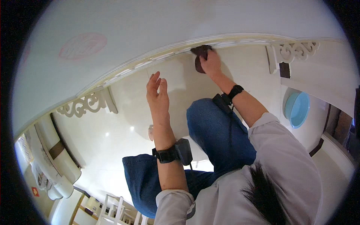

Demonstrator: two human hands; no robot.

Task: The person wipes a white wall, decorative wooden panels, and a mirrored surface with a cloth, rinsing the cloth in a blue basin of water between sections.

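My right hand (pixel 211 64) grips a dark brown cloth (pixel 201 54). The cloth lies against a long cream openwork rail (pixel 135 67) that runs along the lower edge of a pale panel (pixel 174 22). My left hand (pixel 158 91) is raised below the rail, with nothing in it and the thumb apart from the fingers. Both wrists wear black straps with small dark devices and cables. My knees, in blue jeans (pixel 213 123), are bent beneath my arms.
Carved scroll brackets (pixel 297 52) flank the rail, one at each end. To the right, a light blue plastic basin (pixel 297 110) rests on the glossy pale floor (pixel 253 76). White furniture (pixel 66 166) stands at left, with a white slatted chair (pixel 114 209) at lower left.
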